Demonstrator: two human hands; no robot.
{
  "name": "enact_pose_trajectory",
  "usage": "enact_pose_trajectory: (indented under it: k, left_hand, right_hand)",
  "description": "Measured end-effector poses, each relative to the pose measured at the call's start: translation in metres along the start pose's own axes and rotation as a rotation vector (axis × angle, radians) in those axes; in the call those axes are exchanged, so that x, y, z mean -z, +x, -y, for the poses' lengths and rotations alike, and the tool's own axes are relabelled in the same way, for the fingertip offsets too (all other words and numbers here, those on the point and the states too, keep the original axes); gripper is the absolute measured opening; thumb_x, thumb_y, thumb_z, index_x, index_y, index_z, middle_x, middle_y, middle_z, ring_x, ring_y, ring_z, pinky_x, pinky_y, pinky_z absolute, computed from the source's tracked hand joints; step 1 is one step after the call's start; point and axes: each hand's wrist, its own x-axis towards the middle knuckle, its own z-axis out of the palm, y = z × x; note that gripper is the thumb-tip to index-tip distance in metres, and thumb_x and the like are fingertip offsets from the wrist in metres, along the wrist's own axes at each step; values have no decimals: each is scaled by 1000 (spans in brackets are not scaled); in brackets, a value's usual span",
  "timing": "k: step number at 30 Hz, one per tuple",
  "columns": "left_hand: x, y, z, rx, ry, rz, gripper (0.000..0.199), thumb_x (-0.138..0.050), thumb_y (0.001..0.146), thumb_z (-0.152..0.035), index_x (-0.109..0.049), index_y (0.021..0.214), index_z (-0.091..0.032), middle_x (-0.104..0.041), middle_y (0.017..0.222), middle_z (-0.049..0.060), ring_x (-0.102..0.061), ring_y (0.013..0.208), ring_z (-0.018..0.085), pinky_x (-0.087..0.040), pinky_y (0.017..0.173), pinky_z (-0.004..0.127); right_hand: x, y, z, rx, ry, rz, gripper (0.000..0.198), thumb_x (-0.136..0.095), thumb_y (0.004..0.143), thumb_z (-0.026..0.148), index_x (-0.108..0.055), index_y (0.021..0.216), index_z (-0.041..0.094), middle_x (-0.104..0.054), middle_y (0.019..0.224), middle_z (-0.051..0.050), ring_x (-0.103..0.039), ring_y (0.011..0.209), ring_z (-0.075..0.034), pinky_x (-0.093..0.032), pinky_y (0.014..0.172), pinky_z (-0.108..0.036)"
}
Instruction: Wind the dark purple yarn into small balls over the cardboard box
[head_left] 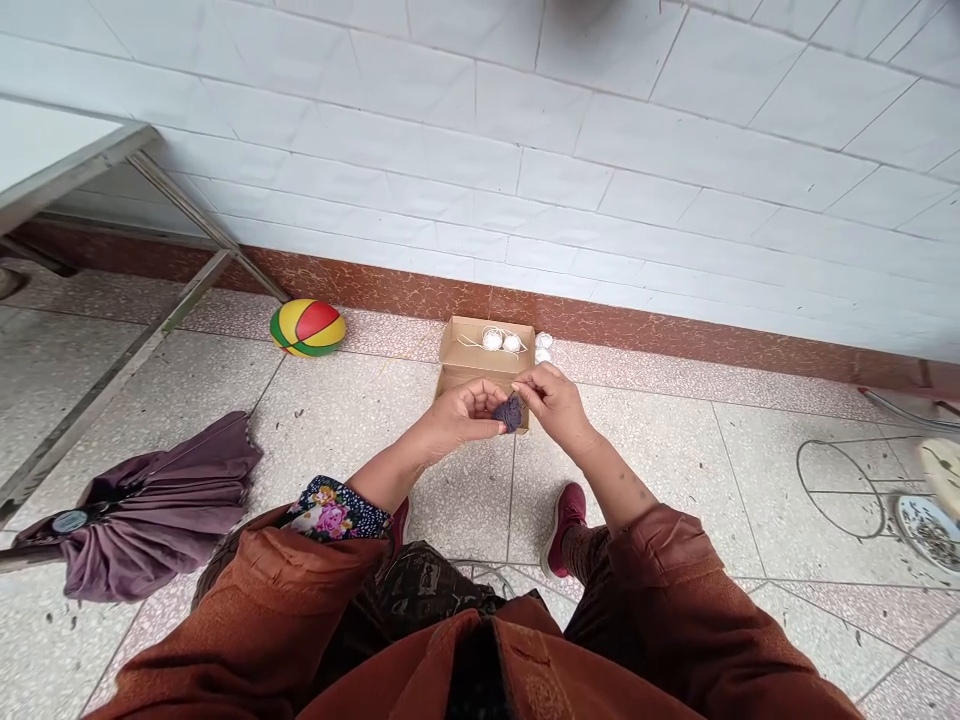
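Note:
A small dark purple bundle [508,413], like a wound ball of yarn or a folded scrap of cloth, sits in the fingers of my left hand [471,412]. My right hand [553,402] pinches at its upper edge, thumb and forefinger pressed together on what may be a loose end too thin to make out. Just beyond both hands an open cardboard box [457,352] stands on the floor, partly hidden behind them. Two white balls of string [501,341] lie in its far part, with loose strands around them. Small white pieces [543,345] rest beside its right edge.
A yellow, red and green ball [308,327] lies near the wall at left. A purple umbrella [161,510] is on the floor below the metal-framed table [180,205]. At right are a wire ring stand [840,490] and a dish of small dark bits [930,530].

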Motion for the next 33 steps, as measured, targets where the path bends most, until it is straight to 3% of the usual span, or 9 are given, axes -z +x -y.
enact_pose_trajectory:
  k: [9, 14, 17, 20, 25, 29, 33]
  left_hand:
    - [5, 5, 2, -81, -183, -325, 46, -93, 64, -19, -68, 102, -21, -73, 96, -2, -66, 89, 13, -51, 88, 30]
    - [11, 10, 5, -97, -98, -444, 44, -91, 61, -23, -68, 98, -20, -72, 93, -1, -66, 89, 15, -50, 89, 31]
    - [9, 11, 7, -63, 70, -398, 43, -90, 60, -26, -66, 96, -20, -71, 92, -1, -64, 85, 15, -49, 85, 32]
    - [3, 8, 8, -6, 215, -272, 42, -90, 61, -27, -63, 92, -20, -67, 85, -3, -60, 78, 14, -46, 77, 31]
    - [-7, -1, 6, -43, 120, -88, 42, -83, 70, -20, -61, 105, -21, -70, 96, -1, -65, 87, 15, -48, 81, 31]
    - [-5, -1, 4, -110, -46, -102, 59, -86, 71, -16, -60, 123, -25, -72, 103, 0, -67, 94, 16, -50, 86, 31]
    - [1, 5, 3, -153, -177, -281, 56, -88, 69, -17, -65, 119, -25, -72, 105, -1, -67, 95, 15, -51, 90, 31]
  right_hand:
    - [-10, -7, 6, 56, 18, 138, 18, -60, 107, 18, -76, 101, 23, -76, 98, -6, -71, 95, -22, -56, 86, -33]
    - [-6, -8, 19, 116, 103, 228, 15, -64, 109, 25, -77, 100, 23, -77, 95, -4, -71, 90, -20, -56, 85, -32]
    - [1, -7, 27, 131, 165, 278, 15, -69, 108, 32, -79, 100, 25, -75, 91, -2, -69, 82, -17, -56, 80, -31]
    - [7, -3, 28, 120, 199, 234, 16, -71, 108, 37, -81, 100, 27, -76, 92, -2, -70, 85, -18, -56, 81, -32]
    - [6, 1, 15, 10, 205, 71, 16, -72, 106, 33, -80, 94, 26, -74, 88, -3, -68, 86, -20, -55, 82, -34]
    - [-4, 0, 8, -132, 185, 16, 17, -69, 103, 28, -74, 87, 24, -69, 82, -1, -64, 78, -18, -52, 76, -31]
    - [-12, -5, 13, -130, 167, 78, 18, -65, 104, 24, -69, 86, 24, -69, 84, -1, -64, 81, -18, -51, 78, -30]
